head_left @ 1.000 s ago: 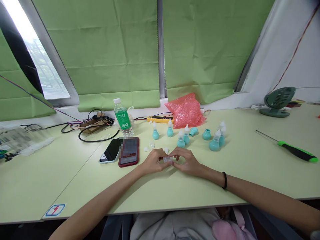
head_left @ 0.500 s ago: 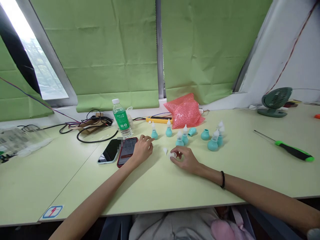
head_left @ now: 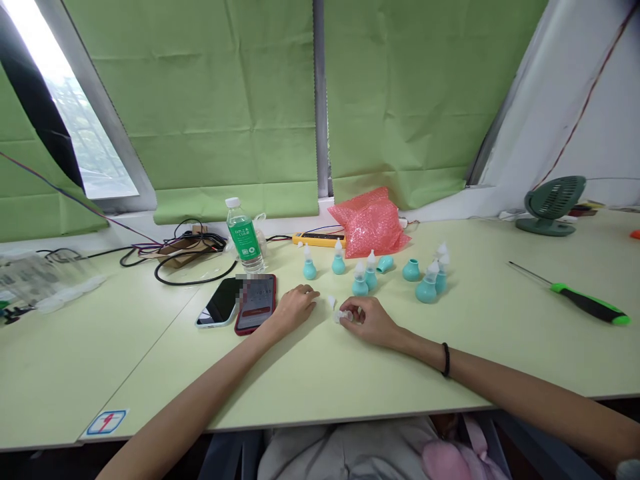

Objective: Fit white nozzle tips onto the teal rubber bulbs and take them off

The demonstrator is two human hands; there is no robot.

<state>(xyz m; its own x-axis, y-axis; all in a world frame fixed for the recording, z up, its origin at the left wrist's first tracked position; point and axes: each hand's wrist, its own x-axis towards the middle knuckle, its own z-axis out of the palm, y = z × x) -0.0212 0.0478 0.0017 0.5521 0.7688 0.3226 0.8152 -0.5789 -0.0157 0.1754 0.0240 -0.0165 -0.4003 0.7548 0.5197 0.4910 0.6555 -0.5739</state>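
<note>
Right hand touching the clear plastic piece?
Touching: the head view shows the right hand pinching the clear plastic piece, with no gap visible between them.

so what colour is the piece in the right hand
The piece looks translucent white, in the head view.

Passage: left open between right hand (head_left: 373, 321) and screwdriver (head_left: 585, 301). Way ahead of that hand: obstructed by teal bulbs (head_left: 360, 287). Left hand's (head_left: 295, 308) outer side: blocked by red-cased phone (head_left: 256, 310).
</note>
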